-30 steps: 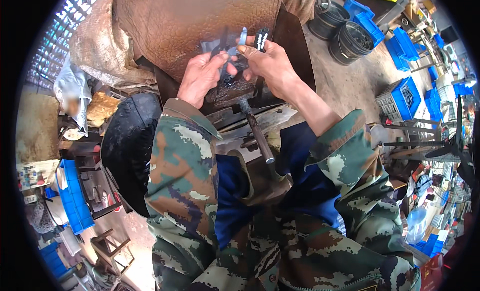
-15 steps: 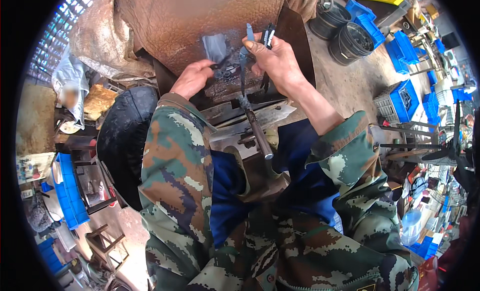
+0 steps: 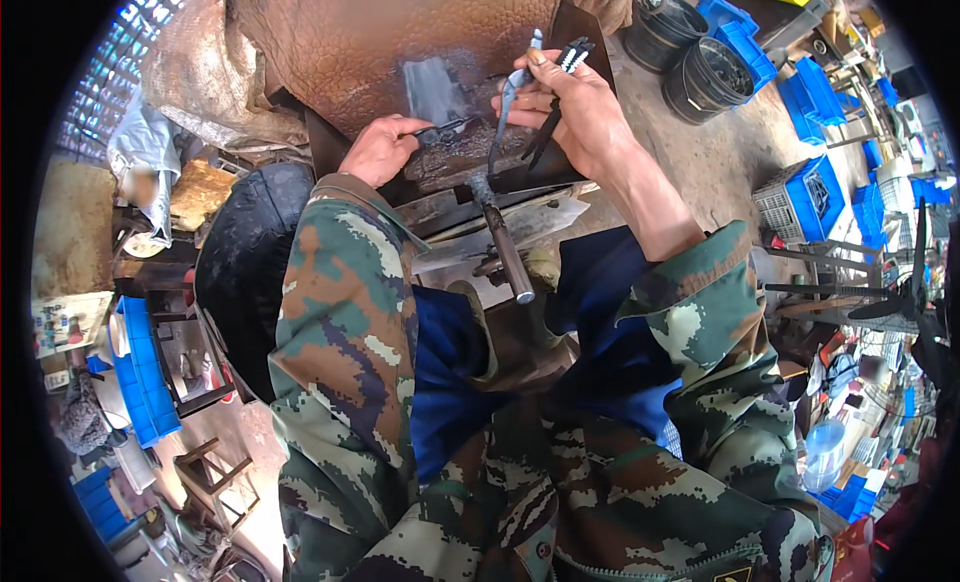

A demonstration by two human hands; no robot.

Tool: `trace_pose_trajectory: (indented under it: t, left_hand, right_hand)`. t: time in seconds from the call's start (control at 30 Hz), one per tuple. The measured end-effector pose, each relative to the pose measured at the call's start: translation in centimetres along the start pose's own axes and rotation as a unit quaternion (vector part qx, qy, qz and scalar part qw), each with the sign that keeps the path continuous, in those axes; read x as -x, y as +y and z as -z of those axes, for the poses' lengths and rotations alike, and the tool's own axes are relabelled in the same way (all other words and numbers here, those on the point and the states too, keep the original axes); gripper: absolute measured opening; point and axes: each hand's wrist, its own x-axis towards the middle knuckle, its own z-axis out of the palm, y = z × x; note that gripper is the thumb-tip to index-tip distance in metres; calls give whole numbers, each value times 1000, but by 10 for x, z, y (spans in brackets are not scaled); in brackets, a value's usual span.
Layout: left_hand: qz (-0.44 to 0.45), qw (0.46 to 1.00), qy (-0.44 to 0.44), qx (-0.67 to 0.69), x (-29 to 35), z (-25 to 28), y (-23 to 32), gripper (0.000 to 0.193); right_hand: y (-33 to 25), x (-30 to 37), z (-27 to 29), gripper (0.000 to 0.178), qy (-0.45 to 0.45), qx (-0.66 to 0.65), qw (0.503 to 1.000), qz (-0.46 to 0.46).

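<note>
My left hand (image 3: 382,150) is closed in a pinch on a small dark metal part (image 3: 440,134), just above the grimy work surface. My right hand (image 3: 592,117) is closed round a slim blue-grey metal tool (image 3: 508,102), whose thin end points down. The same hand also keeps several dark pieces (image 3: 545,140) with pale ridged marks by the fingers; their kind I cannot make out. Below the hands a round metal bar (image 3: 508,257) juts toward me from the work surface. A grey smooth patch (image 3: 432,90) lies behind the left hand's part.
A brown leathery sheet (image 3: 400,32) covers the far side, with a dark upright panel (image 3: 590,42) at its right. Black buckets (image 3: 706,82) and blue crates (image 3: 805,197) stand on the floor to the right. A black rounded seat (image 3: 250,272) is close at my left.
My right hand has moved a little right, taking the tool and dark pieces along and tilting them. My left hand has shifted slightly, and its dark part now shows more plainly.
</note>
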Motion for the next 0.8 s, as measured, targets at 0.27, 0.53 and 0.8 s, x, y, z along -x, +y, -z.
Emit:
trace_pose_trajectory:
  t: [0.27, 0.53, 0.8]
  left_hand:
    - [71, 994, 54, -61, 3, 11, 19, 30]
    - [159, 982, 90, -38, 6, 20, -6, 40]
    - [198, 974, 110, -3, 6, 22, -1, 45]
  right_hand:
    - [-9, 12, 10, 23, -12, -76, 996, -49]
    - [28, 62, 18, 24, -227, 470, 825, 217]
    - [50, 86, 13, 47, -321, 591, 709, 212]
